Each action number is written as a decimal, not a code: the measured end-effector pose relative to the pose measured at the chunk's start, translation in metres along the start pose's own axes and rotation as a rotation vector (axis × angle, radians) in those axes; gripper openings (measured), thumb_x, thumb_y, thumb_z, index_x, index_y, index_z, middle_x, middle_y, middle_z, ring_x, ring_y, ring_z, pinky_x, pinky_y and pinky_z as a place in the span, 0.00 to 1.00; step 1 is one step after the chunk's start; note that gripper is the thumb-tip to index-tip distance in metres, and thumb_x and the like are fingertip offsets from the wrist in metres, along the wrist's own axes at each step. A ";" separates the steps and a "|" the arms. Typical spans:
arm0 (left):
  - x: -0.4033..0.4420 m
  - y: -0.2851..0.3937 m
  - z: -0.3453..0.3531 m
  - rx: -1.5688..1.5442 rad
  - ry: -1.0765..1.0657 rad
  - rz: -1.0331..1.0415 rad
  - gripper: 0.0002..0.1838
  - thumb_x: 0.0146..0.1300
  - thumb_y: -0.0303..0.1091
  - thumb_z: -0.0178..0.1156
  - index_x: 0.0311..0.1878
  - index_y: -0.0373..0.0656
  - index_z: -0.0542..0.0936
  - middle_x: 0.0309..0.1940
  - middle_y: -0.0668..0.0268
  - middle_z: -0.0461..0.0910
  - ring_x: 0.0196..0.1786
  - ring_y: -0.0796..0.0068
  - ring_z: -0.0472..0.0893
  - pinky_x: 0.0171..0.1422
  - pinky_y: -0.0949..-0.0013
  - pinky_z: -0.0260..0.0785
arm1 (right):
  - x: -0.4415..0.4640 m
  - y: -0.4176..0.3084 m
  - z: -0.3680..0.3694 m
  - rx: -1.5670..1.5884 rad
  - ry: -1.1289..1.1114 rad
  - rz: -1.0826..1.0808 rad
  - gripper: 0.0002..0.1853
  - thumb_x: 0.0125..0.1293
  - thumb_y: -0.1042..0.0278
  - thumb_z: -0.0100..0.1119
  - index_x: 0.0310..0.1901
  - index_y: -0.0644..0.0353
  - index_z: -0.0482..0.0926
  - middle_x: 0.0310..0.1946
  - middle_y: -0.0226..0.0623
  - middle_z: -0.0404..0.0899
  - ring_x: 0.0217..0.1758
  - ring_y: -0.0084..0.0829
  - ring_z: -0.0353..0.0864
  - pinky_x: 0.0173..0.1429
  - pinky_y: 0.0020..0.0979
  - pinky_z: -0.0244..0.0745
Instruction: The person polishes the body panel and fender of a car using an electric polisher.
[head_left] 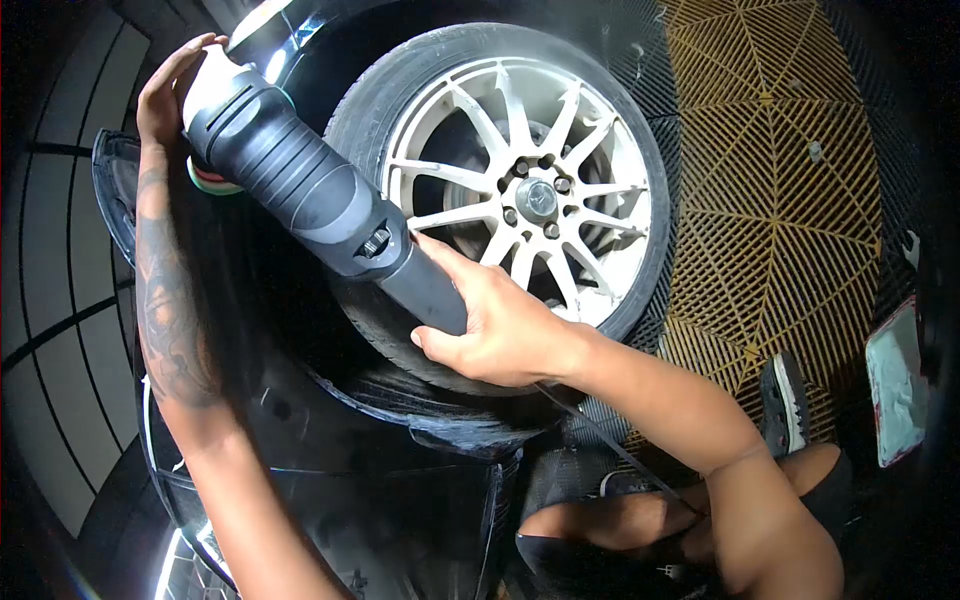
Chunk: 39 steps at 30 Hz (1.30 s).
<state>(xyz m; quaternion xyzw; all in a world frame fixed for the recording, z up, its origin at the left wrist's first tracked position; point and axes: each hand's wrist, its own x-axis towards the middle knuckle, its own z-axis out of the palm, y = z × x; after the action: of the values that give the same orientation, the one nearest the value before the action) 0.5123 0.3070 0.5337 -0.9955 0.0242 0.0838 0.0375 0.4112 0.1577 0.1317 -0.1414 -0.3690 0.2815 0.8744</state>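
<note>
Head view: glossy black car body (390,510) filling the lower left and running up beside the wheel (540,200), with a scuffed arch edge (440,430) below the tyre (480,42). Yellow floor tiles (765,200) beyond the wheel to the right, the widest room; just a narrow dark gap between tyre and arch edge. Left arm (180,290) stretched up the far side, nearly straight; right arm (660,385) reaching in from lower right, elbow bent. Black polisher (320,190) between both hands, slanting from upper left down across the tyre in view. Right hand (500,325) wrapped round the rear grip, thumb and fingers on opposite sides. Left hand (170,95) cupped over the bright front end, palm hidden; cannot tell how tightly. Round pad (213,180) under that end, near the bodywork; cannot tell whether touching. Small dial (377,243) on the casing, ahead of the right hand.
</note>
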 end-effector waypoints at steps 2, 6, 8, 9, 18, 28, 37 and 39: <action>-0.001 0.002 -0.004 0.041 0.009 0.029 0.26 0.73 0.38 0.54 0.68 0.32 0.68 0.61 0.51 0.76 0.62 0.63 0.77 0.73 0.62 0.67 | 0.002 0.006 0.003 -0.023 -0.004 0.001 0.42 0.60 0.74 0.62 0.75 0.67 0.55 0.61 0.50 0.75 0.64 0.34 0.75 0.70 0.32 0.65; 0.027 -0.007 -0.033 0.115 0.096 0.099 0.27 0.74 0.39 0.53 0.70 0.33 0.66 0.64 0.52 0.74 0.65 0.66 0.75 0.76 0.62 0.63 | -0.002 0.015 0.018 -0.084 0.058 -0.203 0.44 0.58 0.70 0.63 0.73 0.74 0.52 0.45 0.65 0.80 0.48 0.52 0.85 0.56 0.39 0.77; 0.030 -0.004 -0.044 0.191 0.113 0.138 0.28 0.74 0.39 0.53 0.71 0.34 0.65 0.65 0.53 0.73 0.67 0.67 0.73 0.77 0.62 0.62 | -0.007 0.008 0.022 -0.101 0.023 -0.146 0.45 0.58 0.71 0.63 0.75 0.72 0.51 0.42 0.64 0.81 0.46 0.54 0.85 0.54 0.41 0.78; 0.028 -0.002 -0.047 0.242 0.114 0.167 0.28 0.74 0.39 0.53 0.72 0.34 0.64 0.66 0.53 0.73 0.68 0.67 0.73 0.78 0.62 0.61 | -0.007 0.009 0.023 -0.097 0.020 -0.147 0.45 0.58 0.71 0.63 0.75 0.72 0.51 0.42 0.64 0.81 0.46 0.54 0.85 0.54 0.41 0.78; -0.009 0.013 -0.032 0.105 0.056 0.020 0.28 0.75 0.41 0.52 0.71 0.34 0.65 0.68 0.54 0.72 0.72 0.70 0.69 0.82 0.57 0.54 | -0.009 0.000 0.020 -0.133 -0.055 -0.001 0.44 0.59 0.71 0.64 0.74 0.70 0.53 0.57 0.58 0.77 0.58 0.45 0.81 0.66 0.34 0.70; 0.009 0.002 -0.010 0.095 0.037 0.025 0.24 0.74 0.35 0.48 0.69 0.31 0.68 0.67 0.52 0.73 0.71 0.68 0.71 0.80 0.61 0.58 | 0.001 0.007 0.011 -0.122 0.031 -0.073 0.46 0.61 0.61 0.67 0.75 0.67 0.52 0.29 0.50 0.78 0.32 0.41 0.81 0.43 0.37 0.76; -0.017 0.000 -0.005 0.085 -0.009 0.066 0.22 0.74 0.30 0.44 0.66 0.28 0.70 0.66 0.50 0.73 0.70 0.66 0.72 0.77 0.64 0.62 | 0.002 -0.026 0.000 -0.165 -0.039 0.028 0.45 0.60 0.64 0.66 0.74 0.73 0.53 0.28 0.54 0.80 0.31 0.41 0.81 0.44 0.36 0.77; 0.014 -0.006 -0.017 0.060 0.056 0.121 0.22 0.74 0.29 0.43 0.66 0.27 0.70 0.66 0.49 0.74 0.69 0.66 0.72 0.77 0.65 0.63 | 0.008 -0.017 -0.003 -0.197 0.002 -0.088 0.43 0.58 0.67 0.64 0.72 0.76 0.55 0.33 0.62 0.81 0.39 0.52 0.85 0.49 0.41 0.78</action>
<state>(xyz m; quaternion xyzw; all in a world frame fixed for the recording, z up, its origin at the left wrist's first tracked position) 0.5292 0.3106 0.5488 -0.9926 0.0881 0.0574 0.0615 0.4249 0.1487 0.1418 -0.2105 -0.3998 0.2051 0.8682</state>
